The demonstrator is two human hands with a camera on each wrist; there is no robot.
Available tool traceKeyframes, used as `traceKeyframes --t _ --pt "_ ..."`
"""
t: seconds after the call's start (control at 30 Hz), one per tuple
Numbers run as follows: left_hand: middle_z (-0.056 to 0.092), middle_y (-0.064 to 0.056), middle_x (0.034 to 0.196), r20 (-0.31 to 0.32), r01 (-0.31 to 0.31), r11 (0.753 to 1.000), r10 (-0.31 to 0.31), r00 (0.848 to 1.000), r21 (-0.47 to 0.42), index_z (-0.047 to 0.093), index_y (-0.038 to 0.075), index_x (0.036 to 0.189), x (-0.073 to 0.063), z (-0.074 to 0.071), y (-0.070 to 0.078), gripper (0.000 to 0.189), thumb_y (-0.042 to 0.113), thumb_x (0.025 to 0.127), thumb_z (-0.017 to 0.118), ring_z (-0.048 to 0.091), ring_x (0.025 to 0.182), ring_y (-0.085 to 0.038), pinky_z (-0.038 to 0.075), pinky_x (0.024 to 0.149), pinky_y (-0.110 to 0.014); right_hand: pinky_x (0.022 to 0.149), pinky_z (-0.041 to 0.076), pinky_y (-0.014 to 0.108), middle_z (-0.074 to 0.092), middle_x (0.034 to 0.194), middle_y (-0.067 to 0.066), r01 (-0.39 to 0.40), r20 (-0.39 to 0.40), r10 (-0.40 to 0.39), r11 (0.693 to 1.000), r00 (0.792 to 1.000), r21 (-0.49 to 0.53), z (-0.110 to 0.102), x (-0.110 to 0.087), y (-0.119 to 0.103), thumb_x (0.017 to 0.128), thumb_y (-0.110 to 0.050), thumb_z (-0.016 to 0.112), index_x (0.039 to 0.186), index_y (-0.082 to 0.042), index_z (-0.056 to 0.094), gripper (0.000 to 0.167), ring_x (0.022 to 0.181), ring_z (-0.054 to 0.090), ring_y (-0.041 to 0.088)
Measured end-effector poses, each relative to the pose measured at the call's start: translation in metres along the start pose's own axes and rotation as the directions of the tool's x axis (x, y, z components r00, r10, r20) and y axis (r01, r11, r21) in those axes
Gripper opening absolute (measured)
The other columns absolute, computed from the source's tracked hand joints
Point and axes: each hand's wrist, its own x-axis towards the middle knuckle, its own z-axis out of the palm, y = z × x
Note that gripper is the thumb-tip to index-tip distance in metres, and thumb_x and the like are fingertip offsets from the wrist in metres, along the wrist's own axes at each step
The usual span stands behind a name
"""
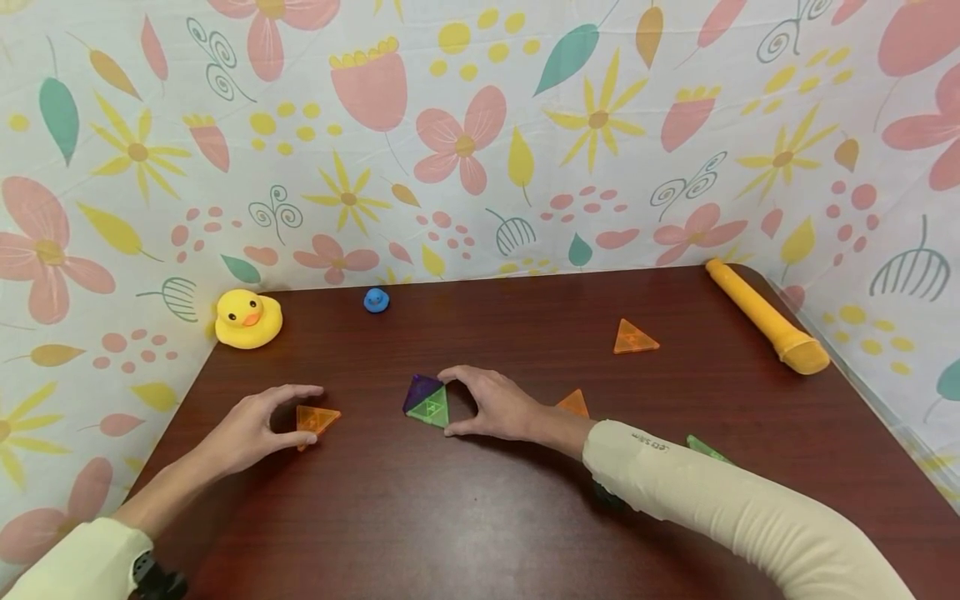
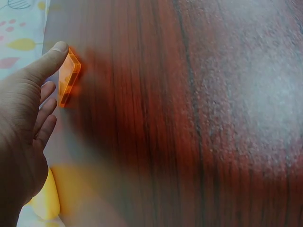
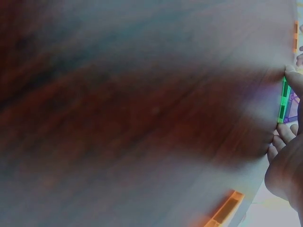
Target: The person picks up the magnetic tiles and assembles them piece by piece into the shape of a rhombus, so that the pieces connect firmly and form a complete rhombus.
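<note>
In the head view, my left hand (image 1: 262, 425) curves around an orange triangular magnetic tile (image 1: 315, 418). Its thumb is at the tile's near corner, and the index finger reaches out beyond the far side. The left wrist view has the thumb tip at the top of the orange tile (image 2: 69, 78). My right hand (image 1: 495, 404) spans the right side of a green triangular magnetic tile (image 1: 432, 410), gripping it between thumb and fingers. A purple triangular tile (image 1: 422, 389) lies against the green one. In the right wrist view, thumb and fingertips sit at opposite ends of the green tile (image 3: 284, 101).
More orange tiles lie beyond the right forearm (image 1: 573, 403) and farther back (image 1: 634, 337). Another green tile (image 1: 705, 448) is partly hidden by the right sleeve. A yellow duck (image 1: 249, 320), a small blue duck (image 1: 376, 300) and a yellow-orange stick (image 1: 765, 317) line the table's back.
</note>
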Motion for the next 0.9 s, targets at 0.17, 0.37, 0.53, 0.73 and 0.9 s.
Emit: traceKeyframes --t 0.17,0.37,0.53,0.73,0.9 --pt "0.068 -0.001 0.139 -0.006 0.0 1.0 0.0 1.0 0.011 0.067 0.016 0.141 -0.0041 -0.0003 -0.0026 0.064 0.043 0.088 0.089 0.064 0.126 -0.029 0.051 0.103 -0.057 0.11 0.05 0.042 0.065 0.141 0.01 0.012 -0.007 -0.012 1.0 1.0 0.004 0.0007 0.0001 -0.0006 0.085 -0.031 0.094 0.147 -0.002 0.055 0.079 0.134 0.06 0.024" --pt "0.068 -0.001 0.137 -0.007 0.006 1.0 -0.006 1.0 0.023 0.067 0.017 0.141 -0.0075 -0.0026 -0.0047 0.064 0.044 0.088 0.088 0.065 0.123 -0.028 0.052 0.101 -0.056 0.11 0.049 0.041 0.065 0.14 0.009 0.007 -0.009 -0.006 1.0 1.0 0.004 0.0023 0.0011 0.0007 0.085 -0.031 0.094 0.147 -0.003 0.055 0.078 0.134 0.06 0.023" --pt "0.068 -0.001 0.137 0.0 0.021 1.0 -0.021 1.0 0.018 0.067 0.017 0.14 -0.0081 -0.0024 -0.0055 0.064 0.045 0.087 0.088 0.066 0.122 -0.027 0.053 0.1 -0.055 0.111 0.049 0.04 0.065 0.141 0.008 -0.003 -0.008 0.003 1.0 1.0 -0.002 0.0026 0.0011 0.0015 0.084 -0.032 0.094 0.146 -0.005 0.056 0.078 0.135 0.059 0.022" --pt "0.07 0.0 0.133 -0.019 0.006 1.0 -0.006 1.0 0.021 0.069 0.018 0.137 -0.0086 -0.0015 -0.0053 0.06 0.043 0.086 0.09 0.067 0.112 -0.022 0.057 0.094 -0.046 0.11 0.05 0.042 0.065 0.14 0.009 0.011 -0.017 -0.011 1.0 1.0 -0.003 0.002 -0.0001 0.0008 0.085 -0.03 0.094 0.146 -0.003 0.056 0.077 0.134 0.06 0.023" --pt "0.072 0.001 0.13 -0.032 -0.016 1.0 0.016 0.999 0.007 0.07 0.017 0.134 -0.0089 -0.0008 -0.0047 0.056 0.04 0.087 0.09 0.067 0.108 -0.02 0.058 0.091 -0.04 0.109 0.05 0.042 0.065 0.14 0.009 0.014 -0.018 -0.014 1.0 1.0 0.001 0.0013 -0.0007 0.0005 0.085 -0.03 0.094 0.146 -0.003 0.056 0.077 0.134 0.06 0.024"
